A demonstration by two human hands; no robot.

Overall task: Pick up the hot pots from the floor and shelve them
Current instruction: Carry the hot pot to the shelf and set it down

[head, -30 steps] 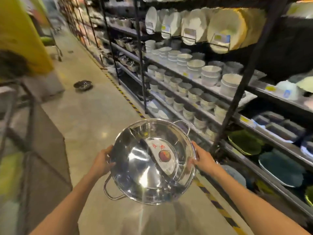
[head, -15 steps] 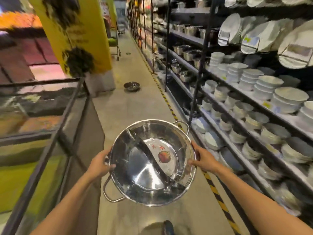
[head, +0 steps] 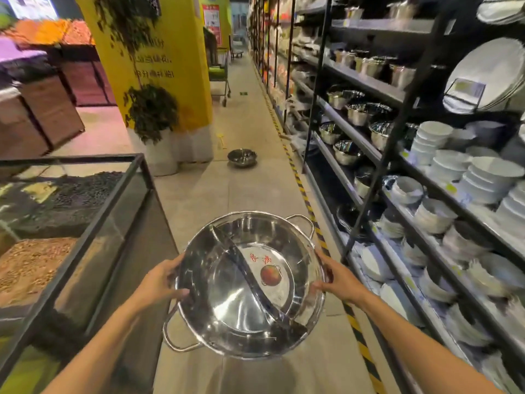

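Both hands, the left hand (head: 159, 282) and right hand (head: 336, 280), kept gripping the divided pot (head: 250, 285) by its rim above the floor (head: 247, 191); the second pot (head: 242, 157) now lay nearer, and the shelves (head: 397, 172) had shifted right.

This is a shop, a large self-service store with a housewares aisle. Tall black metal shelving (head: 395, 132) runs down the right side, stocked with stacks of white bowls (head: 451, 163), steel pots (head: 360, 112) and big white plates (head: 488, 72) with price tags clipped on. Yellow-and-black hazard tape (head: 301, 189) edges the tiled floor (head: 241, 194) along the shelves. On the left stand glass-walled bulk bins (head: 71, 211) of loose dry goods, a yellow pillar (head: 176, 61) with lettering, and farther down a shopping cart (head: 220, 72).
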